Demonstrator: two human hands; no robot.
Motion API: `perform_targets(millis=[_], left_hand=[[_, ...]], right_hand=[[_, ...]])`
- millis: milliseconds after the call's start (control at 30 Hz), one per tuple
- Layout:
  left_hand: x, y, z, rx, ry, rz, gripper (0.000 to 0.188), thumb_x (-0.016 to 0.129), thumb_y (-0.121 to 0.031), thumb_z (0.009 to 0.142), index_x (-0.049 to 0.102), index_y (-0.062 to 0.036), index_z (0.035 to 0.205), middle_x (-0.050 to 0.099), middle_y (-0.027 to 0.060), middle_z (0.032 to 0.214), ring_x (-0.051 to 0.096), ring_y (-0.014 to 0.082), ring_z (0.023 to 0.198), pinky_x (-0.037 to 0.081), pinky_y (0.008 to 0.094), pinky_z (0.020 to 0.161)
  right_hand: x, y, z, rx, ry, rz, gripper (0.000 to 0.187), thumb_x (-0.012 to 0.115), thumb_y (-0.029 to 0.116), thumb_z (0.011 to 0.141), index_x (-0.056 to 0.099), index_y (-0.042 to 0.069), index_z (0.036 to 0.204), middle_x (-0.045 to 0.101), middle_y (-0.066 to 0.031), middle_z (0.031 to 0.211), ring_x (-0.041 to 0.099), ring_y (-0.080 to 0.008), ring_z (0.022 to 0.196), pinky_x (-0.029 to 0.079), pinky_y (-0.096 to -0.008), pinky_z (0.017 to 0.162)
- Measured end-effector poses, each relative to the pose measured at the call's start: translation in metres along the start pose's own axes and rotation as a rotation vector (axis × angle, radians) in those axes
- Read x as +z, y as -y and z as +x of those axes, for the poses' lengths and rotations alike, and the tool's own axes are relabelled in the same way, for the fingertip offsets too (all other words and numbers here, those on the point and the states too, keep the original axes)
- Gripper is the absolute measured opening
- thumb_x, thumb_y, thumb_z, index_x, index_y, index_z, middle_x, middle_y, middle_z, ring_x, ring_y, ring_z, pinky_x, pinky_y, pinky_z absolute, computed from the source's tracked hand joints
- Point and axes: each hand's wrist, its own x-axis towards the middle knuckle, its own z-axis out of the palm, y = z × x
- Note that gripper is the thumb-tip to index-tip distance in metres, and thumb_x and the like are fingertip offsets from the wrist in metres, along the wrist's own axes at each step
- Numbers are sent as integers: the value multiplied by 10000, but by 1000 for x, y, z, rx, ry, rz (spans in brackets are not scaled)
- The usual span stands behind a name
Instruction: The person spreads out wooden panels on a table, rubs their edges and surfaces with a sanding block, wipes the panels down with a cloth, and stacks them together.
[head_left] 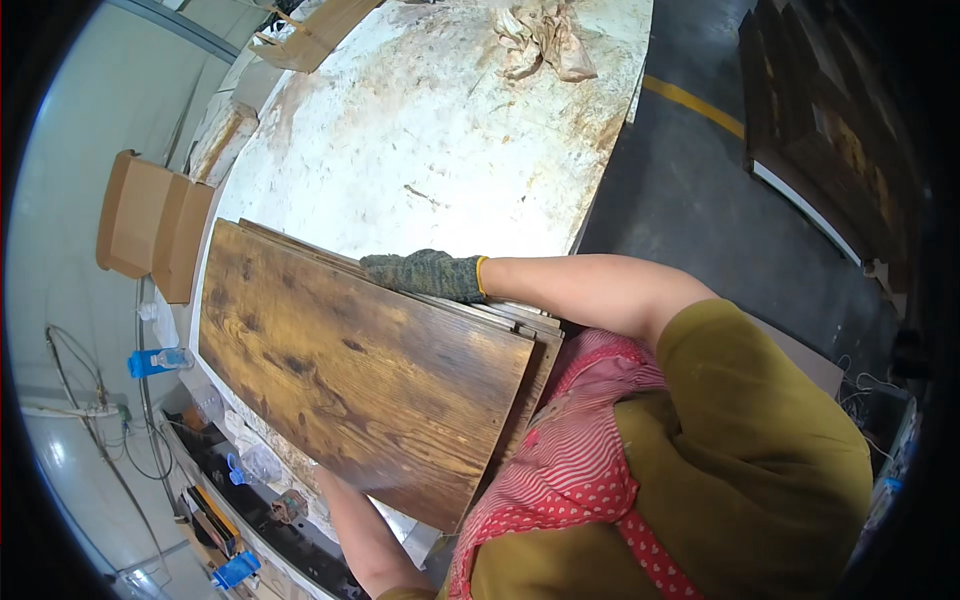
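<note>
A broad brown wood-grain board lies on top of several similar boards, whose edges show at the far side and the right end. My right hand, in a dark green knitted glove with a yellow cuff, is closed on the top board's far edge; its fingertips are partly hidden. My left forearm reaches up to the near left edge of the same board. The board's edge covers my left hand, so its fingers do not show.
The stained white worktable stretches away, with crumpled cloth at its far end. An open cardboard box and a blue-capped bottle stand left. Dark panels stand on the grey floor at right.
</note>
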Motion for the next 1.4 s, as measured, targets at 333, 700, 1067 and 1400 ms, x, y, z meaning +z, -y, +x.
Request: perform_targets(millis=[333,700,1067,1400], left_hand=[[31,55,-123,-54,-87,-80,734,348,-638,868,356,-86,1352,422,116,1330,419,271,1197,335,394,1010],[59,48,-227,6,-137,-229,709,362,-626,870,377,-93,1338,445,105,1308,440,269,1175,354,390,993],[77,58,-240,171,-164,-472,565,338,-481,920,414,-65,1293,482,98,1252,478,253,1127,393,386,953],[65,55,-294,198,-150,-265,688,447,-534,877,306,-100,1391,413,78,1353,443,254,1179,355,345,986]], right_hand=[[-2,3,-44,31,38,60,441,284,253,984,325,53,1375,283,-90,1452,299,-174,1318,222,-260,1078],[-7,24,-79,-35,112,-13,462,278,273,979,304,40,1378,326,-105,1422,350,-183,1278,257,-271,1054],[3,57,-124,74,-6,122,444,346,195,965,306,11,1366,304,-125,1428,284,-231,1318,213,-299,1092],[-62,100,-123,-263,264,-206,726,658,369,792,331,56,1359,362,-180,1373,408,-278,1240,398,-348,967]])
